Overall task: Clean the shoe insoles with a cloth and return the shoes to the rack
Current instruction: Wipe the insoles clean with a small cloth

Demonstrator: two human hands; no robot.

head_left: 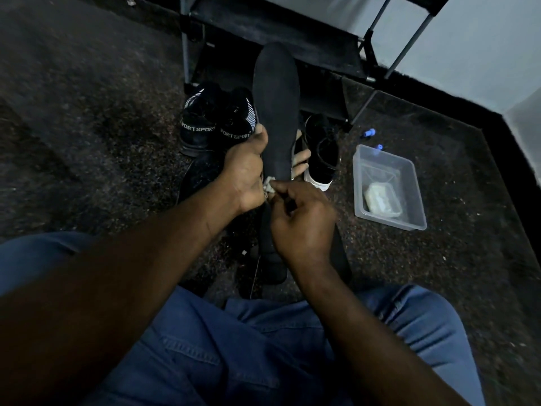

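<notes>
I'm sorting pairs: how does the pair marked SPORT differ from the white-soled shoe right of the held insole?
The SPORT pair has white heel lettering and white side stripes; the white-soled shoe is plain black above its sole. The SPORT pair stands left of the held insole, the white-soled shoe right of it. Both are dark and stand on the floor before the rack, heels towards the camera.

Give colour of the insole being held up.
The insole is plain black, seen best in the head view.
</notes>
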